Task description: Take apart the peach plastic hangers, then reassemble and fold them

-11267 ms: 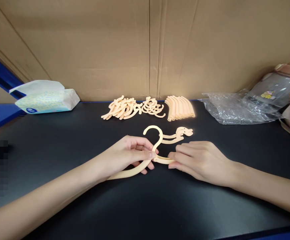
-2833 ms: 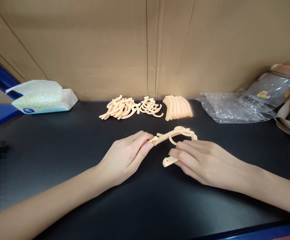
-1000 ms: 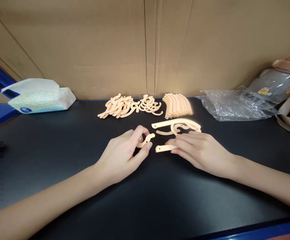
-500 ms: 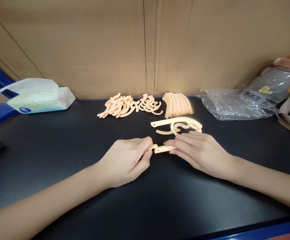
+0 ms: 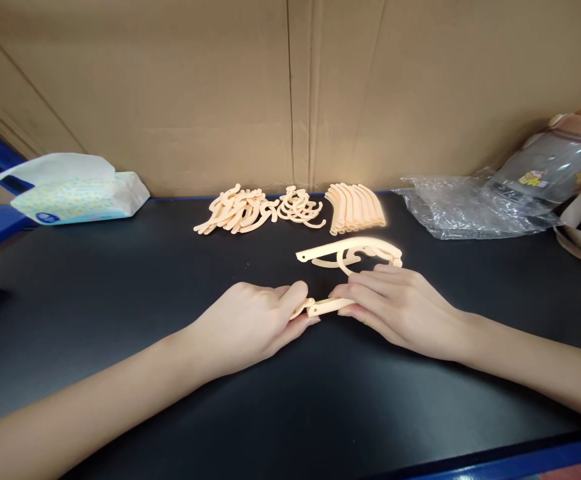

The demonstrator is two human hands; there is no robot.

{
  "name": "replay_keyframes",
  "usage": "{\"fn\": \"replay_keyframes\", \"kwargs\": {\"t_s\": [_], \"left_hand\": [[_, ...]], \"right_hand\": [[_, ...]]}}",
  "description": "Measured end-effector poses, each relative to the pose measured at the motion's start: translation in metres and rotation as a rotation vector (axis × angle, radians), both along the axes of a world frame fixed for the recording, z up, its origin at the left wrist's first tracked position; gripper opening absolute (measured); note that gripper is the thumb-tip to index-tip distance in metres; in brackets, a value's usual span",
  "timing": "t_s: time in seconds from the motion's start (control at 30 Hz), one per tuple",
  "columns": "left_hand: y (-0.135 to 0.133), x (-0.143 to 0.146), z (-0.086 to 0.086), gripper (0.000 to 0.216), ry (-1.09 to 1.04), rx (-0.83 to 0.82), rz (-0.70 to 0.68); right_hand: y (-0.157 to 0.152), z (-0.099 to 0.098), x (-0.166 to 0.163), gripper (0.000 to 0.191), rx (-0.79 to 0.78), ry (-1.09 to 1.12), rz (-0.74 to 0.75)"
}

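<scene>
Pinching a peach-coloured hanger arm (image 5: 329,306) by its right end, the right hand (image 5: 400,310) has thumb and fingers closed on it, low over the middle of the black table (image 5: 120,300). The left hand (image 5: 255,327) meets it from the other side, fingers curled tight round a small matching piece (image 5: 299,309). Only the tip of that piece shows, touching the arm's free end. Just behind the right hand lies a folded hanger (image 5: 350,251) of the same plastic, flat on the table.

Further back, against the cardboard wall (image 5: 290,93), sit three lots of parts: a loose heap of arms (image 5: 233,210), a tangle of hooks (image 5: 300,208) and a neat row of arms (image 5: 356,210).

On the far left, a soft tissue pack (image 5: 73,193) carries a blue oval logo, too small to read. To the right lies a crumpled clear plastic bag (image 5: 465,210). Beside it a grey bottle (image 5: 553,170) bears a colourful sticker whose lettering I cannot make out.
</scene>
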State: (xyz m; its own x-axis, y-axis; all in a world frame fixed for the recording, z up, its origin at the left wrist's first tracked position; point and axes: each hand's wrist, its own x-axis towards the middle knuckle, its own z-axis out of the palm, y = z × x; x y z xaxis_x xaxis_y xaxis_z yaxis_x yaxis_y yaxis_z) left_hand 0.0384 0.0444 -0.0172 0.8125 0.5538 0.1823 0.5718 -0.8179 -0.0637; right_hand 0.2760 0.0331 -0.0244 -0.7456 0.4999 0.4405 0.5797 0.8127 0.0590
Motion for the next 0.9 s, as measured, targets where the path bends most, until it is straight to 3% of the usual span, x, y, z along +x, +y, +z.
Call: {"fn": "replay_keyframes", "kwargs": {"t_s": [0.67,0.9], "left_hand": [[-0.0062,-0.0005,0.0047,0.029,0.134,0.428,-0.077],[-0.0048,-0.0005,0.0056,0.028,0.146,0.504,-0.100]], "right_hand": [[-0.0037,0.0053,0.0005,0.033,-0.097,-0.030,-0.002],[-0.0043,0.0037,0.0014,0.034,-0.112,-0.025,-0.009]]}}
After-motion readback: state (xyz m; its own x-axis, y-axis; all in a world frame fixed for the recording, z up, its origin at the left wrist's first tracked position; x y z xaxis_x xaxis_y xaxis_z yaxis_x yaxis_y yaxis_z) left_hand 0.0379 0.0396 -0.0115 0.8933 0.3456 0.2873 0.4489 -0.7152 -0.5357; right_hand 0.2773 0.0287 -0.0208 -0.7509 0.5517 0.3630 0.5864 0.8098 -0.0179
